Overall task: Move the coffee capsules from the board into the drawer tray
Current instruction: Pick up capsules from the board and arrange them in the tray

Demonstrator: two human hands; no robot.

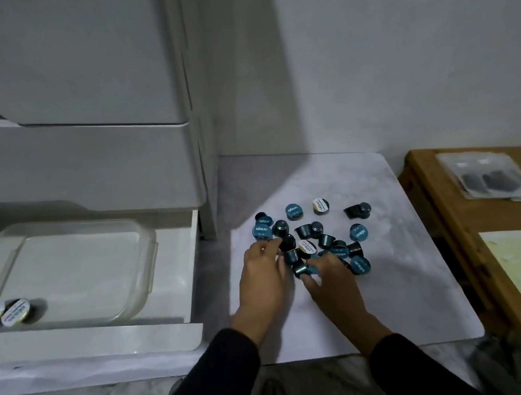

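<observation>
While both hands reach into the pile, the head view looks down on a pale marbled board [376,297] lying on the floor, with roughly twenty coffee capsules [318,239] scattered over its far half. Most are dark teal cups with blue foil lids; two on the board carry white-and-yellow lids, one near the far edge [320,205] and one in the middle of the heap [307,247]. They point every way: some stand lid-up, some lie tipped on their sides with the lid facing out, and one dark capsule [357,210] lies apart to the right on its side. The blue lids bear white lettering, too blurred to read.

The left hand [262,272] rests at the near-left edge of the pile, fingers spread loosely and touching a dark capsule; whether its grip has closed on one I cannot tell. The right hand [332,281] has its fingers curled over a teal capsule [302,269] at the near edge, though the grip is hidden by the fingers. Both sleeves are dark.

To the left, a white drawer [191,256] stands pulled out, holding a clear plastic tray [149,257]. Two white-lidded capsules [3,313] sit side by side, lid-up, in its near-left corner. A wooden crate [440,210] stands just beside the board on the right
</observation>
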